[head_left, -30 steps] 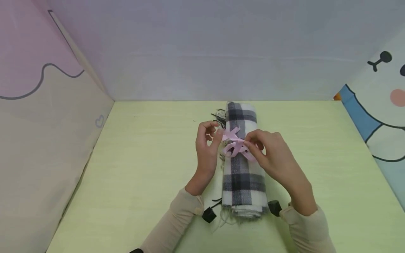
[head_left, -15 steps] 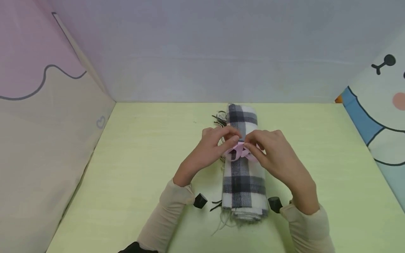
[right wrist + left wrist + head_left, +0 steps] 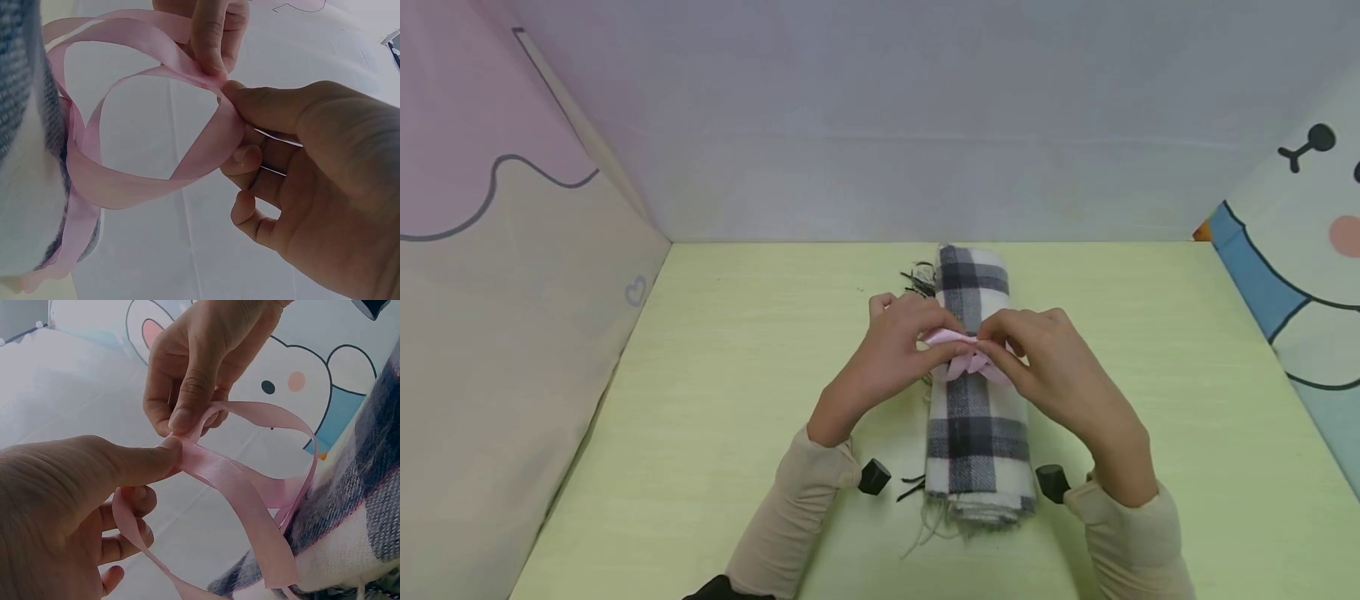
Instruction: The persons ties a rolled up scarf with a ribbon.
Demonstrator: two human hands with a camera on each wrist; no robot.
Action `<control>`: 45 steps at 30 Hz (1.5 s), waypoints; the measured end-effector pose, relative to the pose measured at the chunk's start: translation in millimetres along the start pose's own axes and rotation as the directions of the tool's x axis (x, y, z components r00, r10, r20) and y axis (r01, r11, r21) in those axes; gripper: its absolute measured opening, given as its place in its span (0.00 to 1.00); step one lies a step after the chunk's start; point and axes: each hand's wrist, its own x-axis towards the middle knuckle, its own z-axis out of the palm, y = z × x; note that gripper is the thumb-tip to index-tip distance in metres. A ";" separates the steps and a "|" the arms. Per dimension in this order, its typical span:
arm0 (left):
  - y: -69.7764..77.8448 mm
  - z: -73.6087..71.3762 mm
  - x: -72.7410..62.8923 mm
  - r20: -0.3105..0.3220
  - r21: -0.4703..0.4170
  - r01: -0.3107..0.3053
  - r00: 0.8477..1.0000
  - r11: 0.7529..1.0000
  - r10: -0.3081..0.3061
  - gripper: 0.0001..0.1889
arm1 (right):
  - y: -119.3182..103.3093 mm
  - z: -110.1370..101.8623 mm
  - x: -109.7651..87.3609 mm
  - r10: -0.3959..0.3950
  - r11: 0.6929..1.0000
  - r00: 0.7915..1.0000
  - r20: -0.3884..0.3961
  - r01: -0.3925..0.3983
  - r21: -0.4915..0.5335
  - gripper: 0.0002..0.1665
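A rolled grey, black and white checked scarf (image 3: 973, 454) lies lengthwise on the table. A pink ribbon (image 3: 973, 365) goes round its middle, with loops above it. My left hand (image 3: 895, 350) pinches the ribbon between thumb and forefinger over the scarf. Close against it, my right hand (image 3: 1060, 371) pinches the ribbon too, the fingertips of both meeting. In the left wrist view, a loop and a loose end of ribbon (image 3: 250, 506) hang beside the scarf (image 3: 350, 519). The right wrist view shows a wide loop of ribbon (image 3: 112, 187) running to the right thumb.
Dark fringe (image 3: 919, 279) sticks out at the scarf's upper left, and pale threads (image 3: 932, 521) trail at its near end. The pale green table (image 3: 737, 375) is bounded by a back wall (image 3: 850, 183) and printed side panels.
My left hand has moved right from the scarf's left edge to meet the right hand, and now pinches the ribbon there. My right hand has stayed nearly in place, still pinching.
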 end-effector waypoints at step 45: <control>-0.9 -12.6 3.0 -0.025 -0.367 0.156 0.984 0.917 -0.177 0.07 | 1.8 -19.8 -15.8 0.220 0.926 0.926 0.306 -0.297 0.234 0.04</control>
